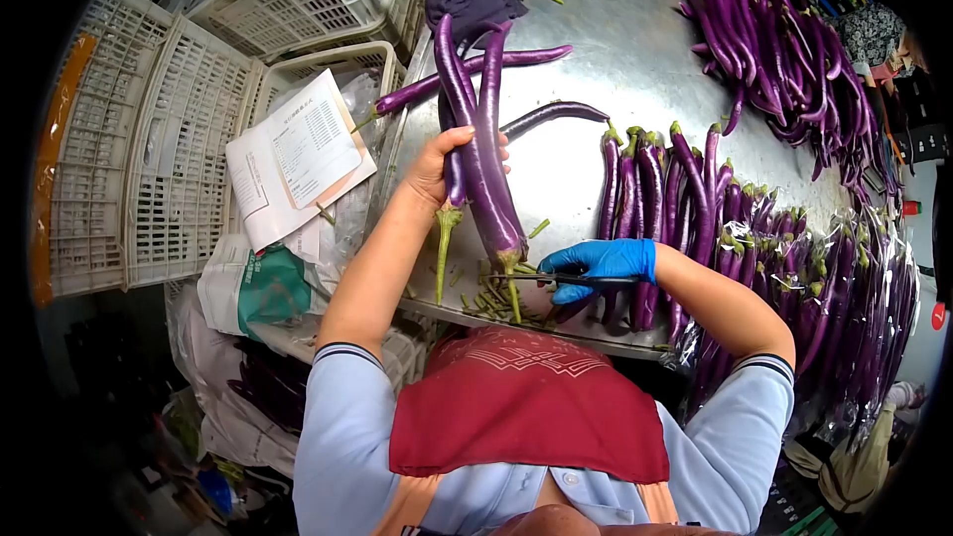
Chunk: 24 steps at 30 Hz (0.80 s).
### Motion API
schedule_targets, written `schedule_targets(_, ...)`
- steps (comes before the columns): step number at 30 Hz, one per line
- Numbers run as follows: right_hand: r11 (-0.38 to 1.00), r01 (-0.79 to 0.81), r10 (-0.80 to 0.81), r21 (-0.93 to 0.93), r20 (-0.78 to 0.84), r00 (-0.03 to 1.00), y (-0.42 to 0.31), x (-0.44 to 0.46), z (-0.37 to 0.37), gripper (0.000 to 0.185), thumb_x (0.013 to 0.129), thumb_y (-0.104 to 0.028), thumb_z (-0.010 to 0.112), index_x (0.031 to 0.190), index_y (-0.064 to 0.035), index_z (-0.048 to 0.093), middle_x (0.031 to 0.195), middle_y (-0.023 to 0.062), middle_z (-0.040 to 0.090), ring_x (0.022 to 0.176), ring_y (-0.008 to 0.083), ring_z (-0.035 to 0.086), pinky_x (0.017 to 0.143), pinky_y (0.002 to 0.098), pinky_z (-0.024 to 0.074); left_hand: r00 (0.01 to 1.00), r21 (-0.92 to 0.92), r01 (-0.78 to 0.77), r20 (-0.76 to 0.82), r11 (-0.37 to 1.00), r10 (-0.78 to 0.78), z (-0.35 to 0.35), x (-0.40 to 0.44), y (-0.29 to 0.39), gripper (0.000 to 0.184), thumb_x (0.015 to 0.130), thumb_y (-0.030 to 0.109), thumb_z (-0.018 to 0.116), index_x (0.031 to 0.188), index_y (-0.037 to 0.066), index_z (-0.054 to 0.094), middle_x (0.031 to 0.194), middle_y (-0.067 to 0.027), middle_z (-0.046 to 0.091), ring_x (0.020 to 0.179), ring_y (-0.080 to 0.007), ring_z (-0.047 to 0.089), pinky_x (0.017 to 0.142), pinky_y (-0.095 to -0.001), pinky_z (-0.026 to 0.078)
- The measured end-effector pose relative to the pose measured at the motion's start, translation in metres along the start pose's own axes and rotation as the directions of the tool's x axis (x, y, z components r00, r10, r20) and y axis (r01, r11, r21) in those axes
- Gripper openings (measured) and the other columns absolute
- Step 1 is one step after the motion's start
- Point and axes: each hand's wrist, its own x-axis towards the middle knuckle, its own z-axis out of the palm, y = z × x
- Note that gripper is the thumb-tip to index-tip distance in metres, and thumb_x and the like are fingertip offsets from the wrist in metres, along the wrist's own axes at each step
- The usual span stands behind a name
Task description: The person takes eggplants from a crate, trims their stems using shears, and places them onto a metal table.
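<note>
Evidently, the bare left hand is closed around eggplants above the metal table, apparently keeping their stems pointed toward the body. The gloved right hand curls around a cutting tool, its blade at one stem, presumably for easy reach. Stem pieces lie nearby.

head camera; looks forward and down; close above metal table
</note>
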Motion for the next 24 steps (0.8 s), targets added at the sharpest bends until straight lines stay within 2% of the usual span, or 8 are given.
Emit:
schedule_targets(1,0.993,0.070,-0.070,-0.096,0.002,0.998,0.004,0.005,0.000,0.043,0.084,-0.029,0.065,0.116,-0.0023,0.054,0.092,0.0063,0.064,0.075,0.0099,0.058,0.064,0.0261,0.0486,1.000,0.002,0.017,0.005,1.000,-0.017,0.000,0.000,0.000,0.047,0.078,0.029,0.056,0.106,-0.009,0.055,0.093,-0.0198,0.063,0.082,-0.0295,0.065,0.075,-0.0382,0.055)
schedule_targets(5,0.947,-0.167,0.141,-0.275,-0.111,0.984,0.009,-0.010,-0.002,0.039,0.083,-0.032,0.065,0.108,-0.0023,0.058,0.088,0.0074,0.065,0.076,0.0082,0.054,0.066,0.0251,0.0460,0.988,0.246,-0.012,-0.146,0.969,0.049,-0.003,-0.001,0.002,0.038,0.076,0.020,0.062,0.102,-0.007,0.055,0.092,-0.0176,0.062,0.080,-0.0256,0.064,0.071,-0.0365,0.055)
schedule_targets(6,0.971,-0.180,0.170,-0.160,-0.075,0.983,0.014,-0.014,-0.002,0.040,0.084,-0.033,0.065,0.107,-0.0012,0.057,0.087,0.0064,0.064,0.081,0.0084,0.053,0.065,0.0263,0.0461,0.978,0.302,-0.031,-0.188,0.953,0.091,0.000,-0.002,0.004,0.036,0.076,0.018,0.063,0.101,-0.006,0.055,0.091,-0.0167,0.062,0.080,-0.0245,0.064,0.070,-0.0361,0.056)
schedule_targets(12,0.993,0.021,-0.002,0.112,-0.165,0.986,0.003,-0.008,0.013,0.045,0.081,-0.041,0.065,0.108,-0.0053,0.056,0.085,0.0079,0.062,0.074,0.0145,0.053,0.069,0.0299,0.0445,0.956,0.523,-0.084,-0.198,0.848,0.217,0.022,0.001,-0.009,0.028,0.074,0.014,0.068,0.096,0.001,0.057,0.083,-0.0079,0.062,0.073,-0.0152,0.060,0.066,-0.0280,0.050)
schedule_targets(16,0.973,0.134,-0.170,-0.189,-0.190,0.967,0.008,0.018,0.016,0.042,0.081,-0.039,0.064,0.105,-0.0045,0.058,0.086,0.0118,0.064,0.076,0.0174,0.058,0.070,0.0301,0.0463,0.951,0.634,-0.101,-0.165,0.767,0.261,0.046,0.002,-0.021,0.035,0.071,0.011,0.068,0.101,0.001,0.054,0.086,-0.0051,0.058,0.077,-0.0129,0.056,0.071,-0.0275,0.046)
schedule_targets(19,0.972,0.092,-0.144,-0.218,-0.237,0.961,0.012,0.007,0.024,0.038,0.080,-0.039,0.065,0.099,-0.0051,0.062,0.080,0.0137,0.065,0.067,0.0235,0.060,0.067,0.0325,0.0483,0.915,0.907,-0.157,-0.015,0.391,0.404,0.048,0.002,-0.019,0.046,0.070,0.010,0.067,0.111,0.000,0.048,0.095,-0.0091,0.057,0.087,-0.0201,0.055,0.077,-0.0328,0.045)
schedule_targets(22,0.979,-0.031,-0.037,-0.200,-0.329,0.944,0.037,0.003,0.044,0.043,0.080,-0.040,0.065,0.105,-0.0047,0.061,0.084,0.0172,0.064,0.074,0.0277,0.063,0.070,0.0339,0.0489,0.902,0.995,-0.096,0.073,0.033,0.426,0.066,-0.006,-0.010,0.052,0.067,0.009,0.063,0.116,0.001,0.046,0.102,-0.0152,0.055,0.094,-0.0330,0.054,0.083,-0.0398,0.043)
schedule_targets(24,0.988,-0.012,-0.049,-0.153,-0.388,0.920,0.054,0.003,0.059,0.049,0.080,-0.042,0.064,0.110,-0.0030,0.059,0.091,0.0181,0.064,0.081,0.0290,0.063,0.074,0.0339,0.0485,0.744,0.873,-0.221,0.439,-0.435,0.503,0.060,-0.003,-0.013,0.051,0.067,0.007,0.060,0.117,0.003,0.047,0.103,-0.0143,0.054,0.095,-0.0325,0.053,0.085,-0.0411,0.042)
